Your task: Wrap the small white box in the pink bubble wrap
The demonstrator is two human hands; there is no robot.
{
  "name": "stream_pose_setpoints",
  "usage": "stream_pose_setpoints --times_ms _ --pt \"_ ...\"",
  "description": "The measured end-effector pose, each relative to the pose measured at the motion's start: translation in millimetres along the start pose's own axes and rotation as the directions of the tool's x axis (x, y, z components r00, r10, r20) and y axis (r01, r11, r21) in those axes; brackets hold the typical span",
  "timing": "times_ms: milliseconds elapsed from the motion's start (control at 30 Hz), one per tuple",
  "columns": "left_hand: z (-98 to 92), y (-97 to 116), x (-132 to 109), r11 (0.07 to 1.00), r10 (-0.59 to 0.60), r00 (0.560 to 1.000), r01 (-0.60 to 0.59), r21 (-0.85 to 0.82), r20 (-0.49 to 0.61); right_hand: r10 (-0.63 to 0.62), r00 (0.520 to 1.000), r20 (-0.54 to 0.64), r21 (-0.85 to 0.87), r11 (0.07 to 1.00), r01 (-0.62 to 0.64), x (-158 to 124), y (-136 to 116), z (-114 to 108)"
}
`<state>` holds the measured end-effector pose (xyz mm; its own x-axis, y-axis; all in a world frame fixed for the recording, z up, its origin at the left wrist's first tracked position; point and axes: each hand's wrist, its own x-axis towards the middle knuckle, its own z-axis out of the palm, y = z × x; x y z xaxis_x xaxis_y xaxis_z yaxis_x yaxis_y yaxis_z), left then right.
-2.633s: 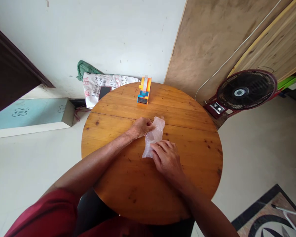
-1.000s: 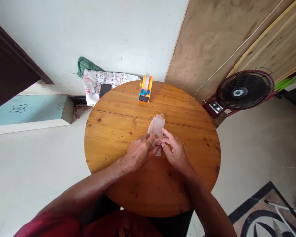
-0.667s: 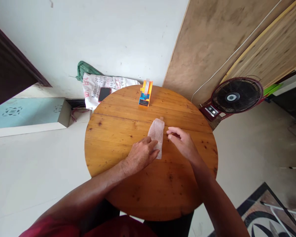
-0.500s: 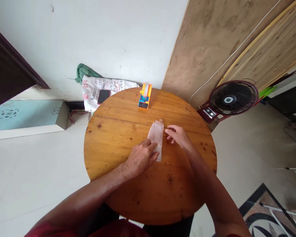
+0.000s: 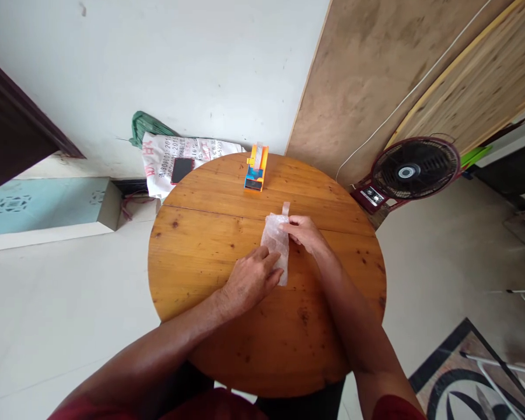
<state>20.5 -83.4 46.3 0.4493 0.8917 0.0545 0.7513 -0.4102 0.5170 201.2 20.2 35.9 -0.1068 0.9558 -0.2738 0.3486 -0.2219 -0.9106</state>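
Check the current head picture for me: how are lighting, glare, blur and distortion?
Head view: soft, diffuse light, the tabletop darkening toward the bottom; head view: small pale glints on the bubble wrap, no harsh glare; head view: wide-angle stretching toward the corners, far-right background somewhat soft.

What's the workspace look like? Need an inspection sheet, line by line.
Surface: round wooden table, knotted, seam across it.
Job's things: bubble wrap mid-table, a clear strip at its far end; tape dispenser near the far edge.
Clutter: dark slab, maybe a phone, against a printed sack beyond the table.
Hands: left hand on the wrap's near part; right hand at its far right edge.
Cables: white cable along a wood panel; plug not visible.
Surroundings: fan right, blue box left.
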Motion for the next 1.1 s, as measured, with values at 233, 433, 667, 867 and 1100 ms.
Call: stream_pose_setpoints --times_ms 233,433,667,867,1100 --pt "1.6 -0.9 -1.0 1.000 0.008 1.000 -0.008 0.006 -0.008 -0.227 0.956 -0.185 -0.276 0.946 0.171 6.8 18.6 6.3" --pt "-6.2 4.4 2.2 0.989 0.038 0.999 -0.042 0.139 0.028 -0.238 0.946 -0.221 -0.378 0.915 0.142 9.3 20.8 5.6" --pt "-15.3 12.5 4.8 0.939 0.147 0.989 -0.148 0.312 0.025 -0.236 0.944 -0.228 -0.370 0.918 0.140 11.1 20.1 4.3" --pt "-12.8 10.6 6.0 0.936 0.190 0.977 -0.209 0.284 0.094 -0.259 0.938 -0.230 -0.325 0.929 0.177 13.4 24.7 4.4" --pt "-1.3 2.8 2.3 0.974 0.179 0.984 -0.175 0.141 -0.012 -0.183 0.964 -0.192 -0.183 0.972 0.148 10.3 24.9 2.8"
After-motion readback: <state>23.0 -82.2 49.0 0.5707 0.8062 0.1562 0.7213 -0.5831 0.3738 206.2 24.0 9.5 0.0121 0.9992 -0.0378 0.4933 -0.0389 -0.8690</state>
